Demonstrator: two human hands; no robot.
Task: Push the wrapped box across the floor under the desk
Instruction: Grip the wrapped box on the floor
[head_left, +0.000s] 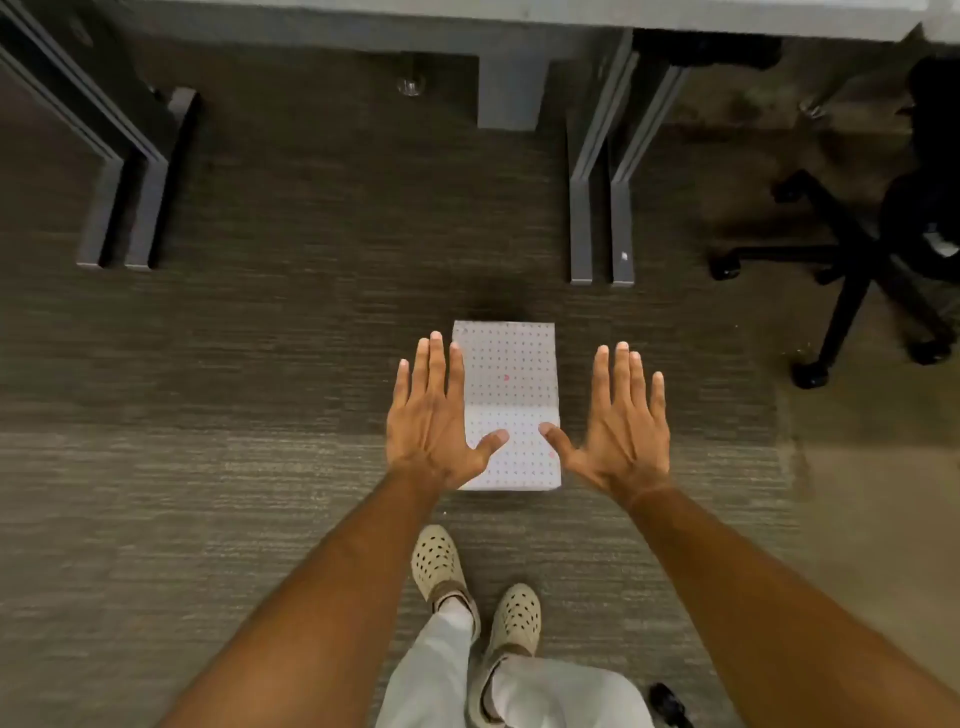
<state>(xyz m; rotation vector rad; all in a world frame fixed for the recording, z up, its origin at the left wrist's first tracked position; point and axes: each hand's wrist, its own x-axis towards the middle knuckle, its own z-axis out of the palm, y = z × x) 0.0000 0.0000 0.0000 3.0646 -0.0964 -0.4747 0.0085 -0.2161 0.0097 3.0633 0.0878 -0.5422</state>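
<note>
A box wrapped in white paper with small red dots (511, 374) lies on the grey carpet, in front of the desk (519, 13) at the top of the view. My left hand (434, 415) hovers spread flat over the box's left edge, its thumb above the near part of the box. My right hand (621, 421) is spread just right of the box, thumb tip over its near right side. Both hands hold nothing. Whether they touch the box cannot be told.
Grey desk legs stand at left (130, 208) and right (602, 208) of the gap under the desk, with a central post (511, 88) behind. A black office chair base (852, 275) sits at right. My feet in beige shoes (478, 587) stand behind the box.
</note>
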